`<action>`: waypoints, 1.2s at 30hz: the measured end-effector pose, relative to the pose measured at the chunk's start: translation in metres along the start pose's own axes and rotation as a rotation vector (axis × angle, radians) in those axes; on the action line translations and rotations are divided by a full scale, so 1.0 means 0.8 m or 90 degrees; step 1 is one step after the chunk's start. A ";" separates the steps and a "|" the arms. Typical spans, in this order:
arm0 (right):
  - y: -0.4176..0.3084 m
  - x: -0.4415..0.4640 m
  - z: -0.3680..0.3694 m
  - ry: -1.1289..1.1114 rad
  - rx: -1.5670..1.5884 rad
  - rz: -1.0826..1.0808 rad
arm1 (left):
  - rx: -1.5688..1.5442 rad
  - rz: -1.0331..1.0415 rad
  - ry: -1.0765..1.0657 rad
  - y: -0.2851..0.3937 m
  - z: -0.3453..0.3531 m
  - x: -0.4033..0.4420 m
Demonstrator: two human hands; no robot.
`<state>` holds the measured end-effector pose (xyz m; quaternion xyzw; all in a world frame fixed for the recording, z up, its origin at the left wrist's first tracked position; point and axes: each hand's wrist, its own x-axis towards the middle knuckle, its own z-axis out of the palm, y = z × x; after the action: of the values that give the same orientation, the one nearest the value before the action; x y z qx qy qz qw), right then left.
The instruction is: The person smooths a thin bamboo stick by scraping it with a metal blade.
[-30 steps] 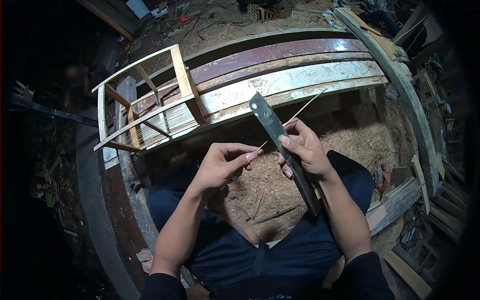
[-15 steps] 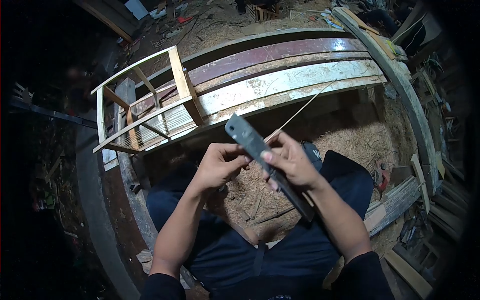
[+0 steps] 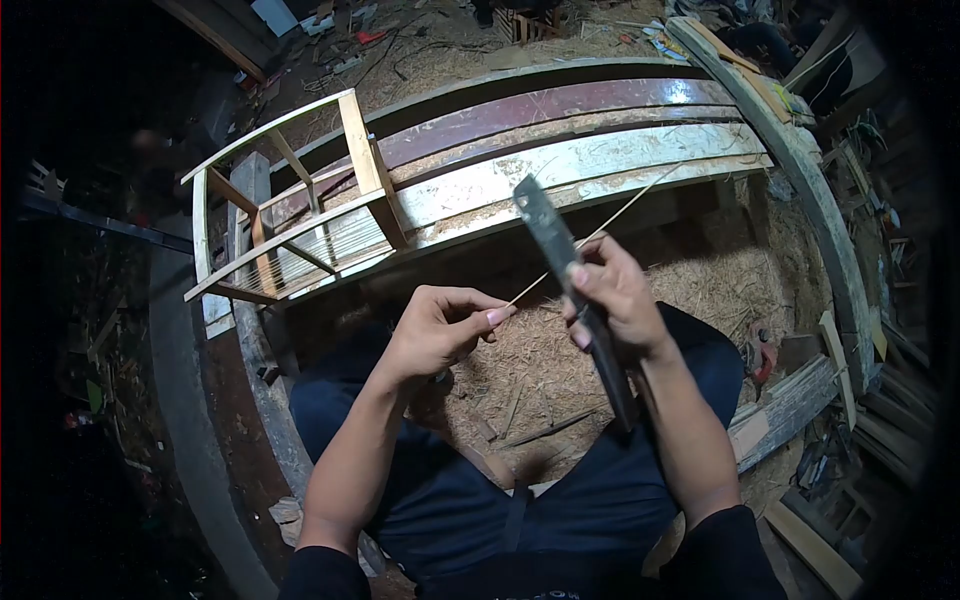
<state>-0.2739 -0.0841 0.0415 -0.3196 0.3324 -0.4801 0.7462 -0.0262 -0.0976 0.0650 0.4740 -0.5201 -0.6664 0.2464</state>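
Observation:
My left hand (image 3: pixel 440 330) pinches the near end of a thin bamboo strip (image 3: pixel 628 203) between thumb and fingertips. The strip slopes up to the right, passes behind the blade and ends over the white plank. In my right hand (image 3: pixel 622 300) is a knife (image 3: pixel 550 235) with a broad dark blade, a hole near its tip and a long dark handle. Its blade points up and to the left, crossing the strip. Whether the right fingers also touch the strip is hidden behind the knife. Beyond my left hand, a wooden frame (image 3: pixel 355 140) strung with thin rods rests on the bench.
A low bench of white and reddish planks (image 3: pixel 460 198) runs across in front of me. Shavings (image 3: pixel 700 250) cover the ground between my legs. A thick beam (image 3: pixel 800 160) stands at the right, with stacked boards and scraps beyond. Part of another person (image 3: pixel 825 75) shows at top right.
My right hand has moved right and slightly up with the knife, away from my left hand. More of the strip now shows between the hands. The left hand has barely moved.

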 end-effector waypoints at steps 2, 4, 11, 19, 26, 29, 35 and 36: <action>0.014 -0.003 0.017 -0.043 -0.034 0.040 | 0.003 0.029 -0.008 -0.005 -0.001 0.004; 0.027 -0.004 0.030 -0.081 -0.017 0.076 | -0.002 0.023 -0.019 -0.012 -0.005 0.006; -0.004 0.001 -0.014 0.022 0.014 -0.052 | 0.006 0.019 -0.007 -0.011 -0.010 0.002; -0.017 -0.002 -0.026 0.051 0.042 -0.073 | 0.053 -0.001 -0.019 0.004 -0.047 -0.011; 0.011 -0.002 0.009 -0.026 -0.017 0.023 | 0.122 0.014 -0.025 0.003 -0.035 -0.006; -0.005 0.005 -0.015 0.031 -0.038 -0.047 | 0.144 0.091 -0.009 -0.006 -0.038 -0.006; 0.002 0.001 0.001 0.002 -0.019 -0.025 | 0.156 0.042 0.002 -0.005 -0.049 -0.011; 0.006 0.004 -0.010 0.008 -0.036 -0.028 | 0.118 0.060 0.019 -0.005 -0.048 -0.013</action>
<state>-0.2773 -0.0867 0.0327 -0.3451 0.3434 -0.4888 0.7239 0.0127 -0.1053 0.0649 0.4794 -0.5978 -0.5960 0.2401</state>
